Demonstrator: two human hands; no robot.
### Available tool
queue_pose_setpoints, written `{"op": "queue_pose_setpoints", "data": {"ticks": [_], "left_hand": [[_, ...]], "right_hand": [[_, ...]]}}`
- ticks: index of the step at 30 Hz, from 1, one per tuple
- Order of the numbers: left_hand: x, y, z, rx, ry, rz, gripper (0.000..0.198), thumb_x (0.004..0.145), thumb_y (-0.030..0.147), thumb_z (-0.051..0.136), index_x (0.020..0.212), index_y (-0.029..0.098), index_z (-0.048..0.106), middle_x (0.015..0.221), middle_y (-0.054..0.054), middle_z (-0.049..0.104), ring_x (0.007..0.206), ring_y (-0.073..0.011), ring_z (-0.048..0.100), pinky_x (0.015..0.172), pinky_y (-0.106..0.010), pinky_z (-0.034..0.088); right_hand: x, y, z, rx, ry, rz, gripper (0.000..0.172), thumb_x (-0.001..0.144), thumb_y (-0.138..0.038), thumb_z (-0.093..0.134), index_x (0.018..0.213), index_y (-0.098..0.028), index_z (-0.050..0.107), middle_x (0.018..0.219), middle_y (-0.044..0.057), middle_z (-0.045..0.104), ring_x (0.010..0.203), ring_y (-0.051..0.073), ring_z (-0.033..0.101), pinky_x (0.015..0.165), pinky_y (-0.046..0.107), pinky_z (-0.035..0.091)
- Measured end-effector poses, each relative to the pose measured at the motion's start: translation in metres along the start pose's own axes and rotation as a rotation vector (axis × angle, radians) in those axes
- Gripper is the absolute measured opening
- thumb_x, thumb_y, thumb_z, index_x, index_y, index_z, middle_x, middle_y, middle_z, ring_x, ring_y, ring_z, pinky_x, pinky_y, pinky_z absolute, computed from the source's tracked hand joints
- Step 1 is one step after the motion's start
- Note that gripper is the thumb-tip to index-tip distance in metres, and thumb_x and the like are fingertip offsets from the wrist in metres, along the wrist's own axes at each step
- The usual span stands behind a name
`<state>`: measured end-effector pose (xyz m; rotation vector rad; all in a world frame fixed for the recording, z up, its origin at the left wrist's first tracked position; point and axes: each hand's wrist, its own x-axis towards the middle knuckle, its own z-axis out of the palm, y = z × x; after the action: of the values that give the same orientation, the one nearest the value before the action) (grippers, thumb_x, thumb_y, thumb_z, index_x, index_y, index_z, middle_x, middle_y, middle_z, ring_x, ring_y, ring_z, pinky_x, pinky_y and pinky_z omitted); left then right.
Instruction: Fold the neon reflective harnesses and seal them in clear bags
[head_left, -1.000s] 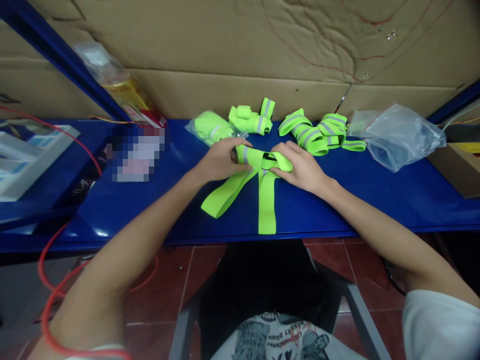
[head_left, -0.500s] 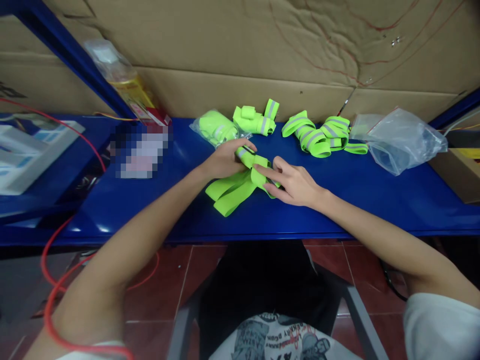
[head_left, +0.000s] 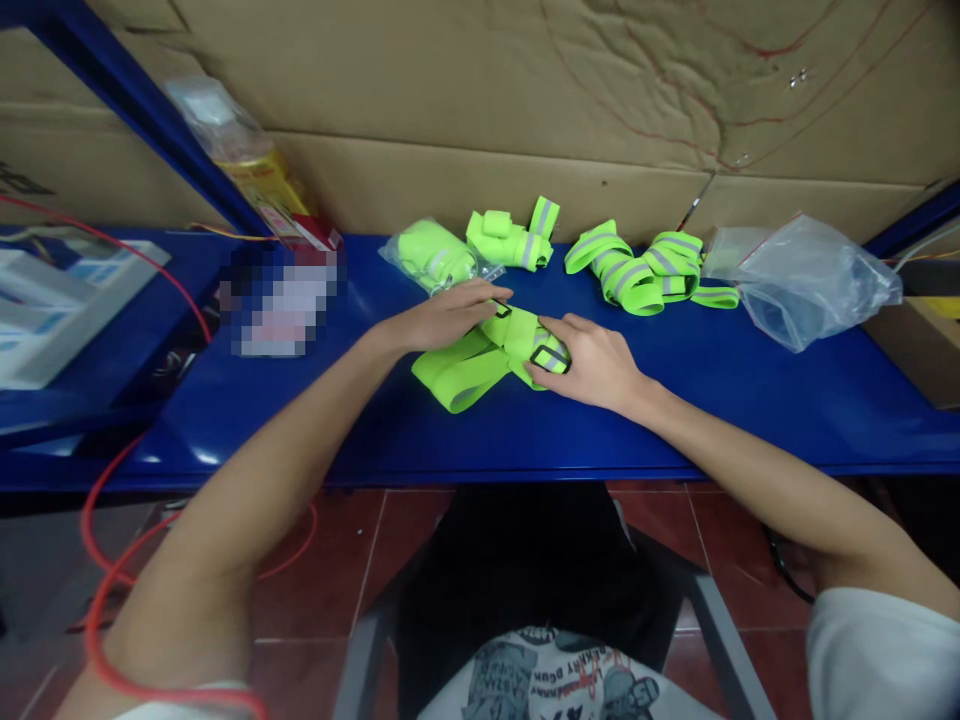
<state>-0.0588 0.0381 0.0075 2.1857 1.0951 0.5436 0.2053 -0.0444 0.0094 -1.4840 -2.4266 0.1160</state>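
A neon-yellow reflective strap (head_left: pixel 465 375) with black buckles lies on the blue table in front of me, partly folded, its loop spreading to the lower left. My left hand (head_left: pixel 448 318) grips its upper left end beside one black buckle, with the fingers closed over the band. At the right end, my right hand (head_left: pixel 592 358) is closed around the bundle, thumb and forefinger beside the other black buckle (head_left: pixel 550 358). Some of the strap is hidden beneath both hands.
Behind my hands are a bagged neon strap (head_left: pixel 435 255), a rolled strap (head_left: pixel 510 242) and loosely coiled straps (head_left: pixel 634 268). A clear plastic bag (head_left: pixel 814 285) lies at right, near a cardboard box (head_left: pixel 919 350). A wrapped bottle (head_left: pixel 244 160) stands left, by a red hose (head_left: pixel 97 590).
My right fingers have shifted from pointing over the folded band to gripping its right end, exposing a black buckle. My left hand has flattened, and the loop has drawn up slightly.
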Motion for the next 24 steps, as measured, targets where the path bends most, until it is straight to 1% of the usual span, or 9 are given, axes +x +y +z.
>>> {"op": "queue_pose_setpoints", "data": {"ticks": [4, 6, 10, 12, 14, 17, 20, 22, 24], "left_hand": [[-0.005, -0.002, -0.001, 0.110, 0.016, -0.014, 0.057, 0.101, 0.053, 0.055, 0.150, 0.026, 0.064, 0.144, -0.012, 0.067, 0.140, -0.0295, 0.058, 0.125, -0.049, 0.041], [-0.006, -0.001, -0.002, 0.122, 0.014, -0.006, 0.063, 0.101, 0.057, 0.057, 0.155, 0.024, 0.060, 0.149, -0.014, 0.065, 0.140, -0.0306, 0.058, 0.123, -0.048, 0.043], [-0.007, 0.001, -0.005, 0.114, -0.019, 0.052, 0.071, 0.097, 0.058, 0.065, 0.159, 0.025, 0.057, 0.147, -0.014, 0.066, 0.117, -0.0267, 0.066, 0.103, -0.039, 0.055], [-0.007, 0.001, -0.006, 0.121, -0.006, 0.073, 0.075, 0.095, 0.056, 0.068, 0.162, 0.026, 0.054, 0.143, -0.013, 0.065, 0.104, -0.0233, 0.066, 0.093, -0.036, 0.056], [-0.008, 0.002, -0.008, 0.126, 0.016, 0.100, 0.078, 0.093, 0.054, 0.072, 0.164, 0.027, 0.052, 0.141, -0.012, 0.065, 0.099, -0.0215, 0.065, 0.089, -0.034, 0.056], [-0.010, 0.006, -0.012, 0.162, 0.043, 0.147, 0.069, 0.091, 0.050, 0.075, 0.155, 0.028, 0.061, 0.134, -0.010, 0.066, 0.101, -0.0224, 0.064, 0.088, -0.033, 0.054], [-0.011, 0.012, -0.017, 0.242, 0.085, 0.168, 0.056, 0.086, 0.049, 0.080, 0.137, 0.027, 0.071, 0.120, -0.007, 0.068, 0.095, -0.0219, 0.063, 0.084, -0.033, 0.051], [-0.012, 0.016, -0.020, 0.263, 0.106, 0.172, 0.053, 0.081, 0.049, 0.084, 0.127, 0.025, 0.073, 0.107, -0.004, 0.068, 0.085, -0.0196, 0.061, 0.080, -0.032, 0.049], [-0.013, 0.018, -0.022, 0.237, 0.115, 0.175, 0.050, 0.076, 0.048, 0.087, 0.118, 0.024, 0.073, 0.101, -0.002, 0.066, 0.077, -0.0174, 0.059, 0.075, -0.030, 0.046]], "right_hand": [[0.000, 0.004, 0.001, -0.003, 0.030, -0.043, 0.067, 0.090, -0.050, 0.074, 0.147, -0.016, 0.065, 0.123, 0.015, 0.070, 0.113, 0.035, 0.067, 0.078, 0.041, 0.056], [0.000, 0.007, 0.001, -0.023, 0.050, -0.073, 0.069, 0.091, -0.046, 0.073, 0.152, -0.015, 0.061, 0.125, 0.017, 0.067, 0.115, 0.036, 0.065, 0.080, 0.043, 0.058], [-0.001, 0.013, 0.002, -0.066, 0.089, -0.174, 0.073, 0.092, -0.036, 0.070, 0.160, -0.017, 0.050, 0.130, 0.018, 0.061, 0.118, 0.039, 0.059, 0.083, 0.050, 0.061], [-0.001, 0.016, 0.002, -0.088, 0.093, -0.239, 0.078, 0.092, -0.032, 0.069, 0.165, -0.017, 0.043, 0.131, 0.019, 0.059, 0.118, 0.039, 0.056, 0.084, 0.051, 0.061], [-0.002, 0.017, 0.001, -0.113, 0.099, -0.302, 0.082, 0.092, -0.028, 0.068, 0.168, -0.015, 0.037, 0.130, 0.019, 0.058, 0.118, 0.038, 0.055, 0.084, 0.051, 0.061], [-0.002, 0.019, -0.001, -0.140, 0.128, -0.385, 0.079, 0.095, -0.023, 0.066, 0.168, -0.012, 0.036, 0.127, 0.019, 0.057, 0.117, 0.037, 0.055, 0.082, 0.047, 0.061], [-0.003, 0.021, -0.003, -0.107, 0.143, -0.481, 0.069, 0.100, -0.023, 0.064, 0.164, -0.015, 0.041, 0.123, 0.016, 0.057, 0.113, 0.033, 0.058, 0.079, 0.042, 0.060], [-0.003, 0.023, -0.004, -0.046, 0.142, -0.535, 0.065, 0.104, -0.031, 0.065, 0.163, -0.019, 0.044, 0.121, 0.014, 0.056, 0.106, 0.029, 0.061, 0.075, 0.038, 0.059], [-0.002, 0.023, -0.003, 0.032, 0.120, -0.553, 0.071, 0.104, -0.046, 0.068, 0.165, -0.022, 0.042, 0.121, 0.012, 0.055, 0.100, 0.027, 0.063, 0.072, 0.036, 0.058]]}}
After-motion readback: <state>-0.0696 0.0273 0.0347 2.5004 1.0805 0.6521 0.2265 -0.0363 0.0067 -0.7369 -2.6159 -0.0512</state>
